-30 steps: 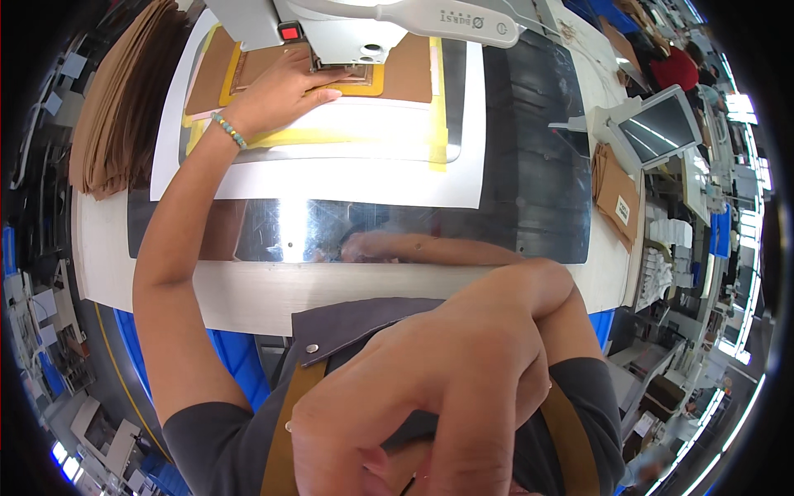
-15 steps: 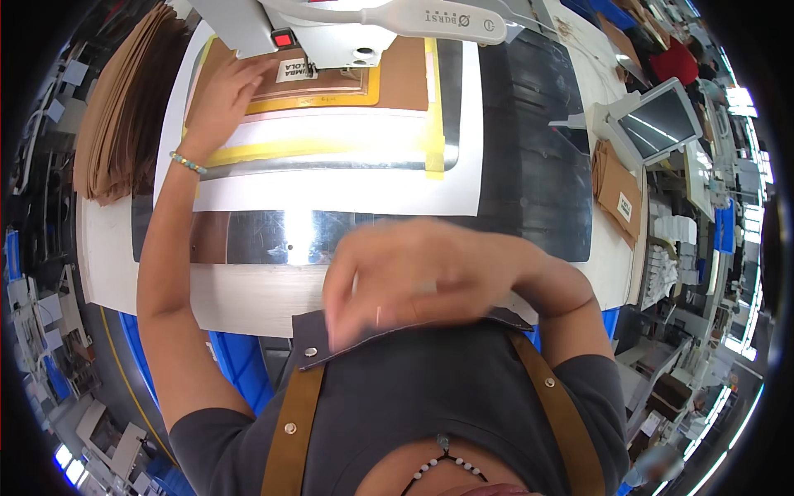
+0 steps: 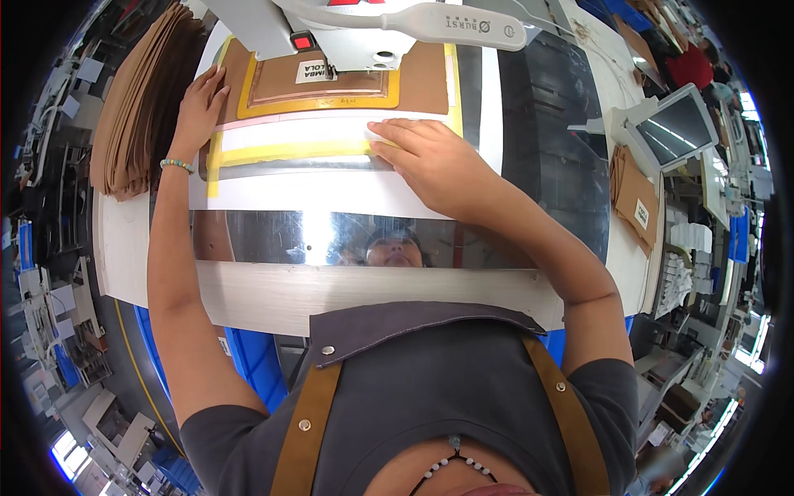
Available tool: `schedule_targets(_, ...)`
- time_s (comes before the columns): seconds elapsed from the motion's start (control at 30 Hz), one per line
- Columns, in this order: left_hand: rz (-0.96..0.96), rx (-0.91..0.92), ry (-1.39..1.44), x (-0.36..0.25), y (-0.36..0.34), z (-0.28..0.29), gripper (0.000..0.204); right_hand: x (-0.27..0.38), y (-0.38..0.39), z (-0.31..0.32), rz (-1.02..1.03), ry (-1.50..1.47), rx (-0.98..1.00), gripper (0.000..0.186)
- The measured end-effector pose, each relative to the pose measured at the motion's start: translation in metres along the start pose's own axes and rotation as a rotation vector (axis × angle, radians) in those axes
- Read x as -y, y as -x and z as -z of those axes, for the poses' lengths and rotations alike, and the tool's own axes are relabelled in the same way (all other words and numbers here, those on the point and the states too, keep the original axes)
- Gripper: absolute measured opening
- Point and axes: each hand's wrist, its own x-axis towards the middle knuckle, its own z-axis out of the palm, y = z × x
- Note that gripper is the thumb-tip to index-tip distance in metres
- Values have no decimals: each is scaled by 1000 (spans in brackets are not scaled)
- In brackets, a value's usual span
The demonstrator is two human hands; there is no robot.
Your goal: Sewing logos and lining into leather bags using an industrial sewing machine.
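Under the white head of a sewing-type machine [image 3: 347,51] lies a brown flat panel [image 3: 422,83] with a pale printed label [image 3: 314,72] on it. A yellow frame [image 3: 331,105] with a rectangular opening rests on the panel, around the label. My left hand [image 3: 199,106] touches the panel's left edge, its fingers stretched out and holding nothing. My right hand [image 3: 434,161] lies palm down on the white sheet [image 3: 281,194], fingers extended near the panel's front edge and the yellow tape strip [image 3: 289,153].
A tall stack of brown panels [image 3: 136,107] stands at the left. More labelled brown pieces [image 3: 635,202] lie at the right, below a tilted screen [image 3: 678,124]. A white handheld-shaped lamp [image 3: 463,25] hangs over the work. A shiny metal plate [image 3: 347,240] borders the table's front.
My right hand has moved from in front of my chest up onto the white sheet. My left hand has slid left, from beside the label to the panel's left edge.
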Motion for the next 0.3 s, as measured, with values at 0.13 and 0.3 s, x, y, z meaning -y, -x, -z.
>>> schedule_targets(0.13,-61,53,45,-10,3,4,52,1,-3,-2,46,106,18,33)
schedule_targets(0.3,18,-64,539,-70,19,19,81,1,14,11,-11,58,8,28)
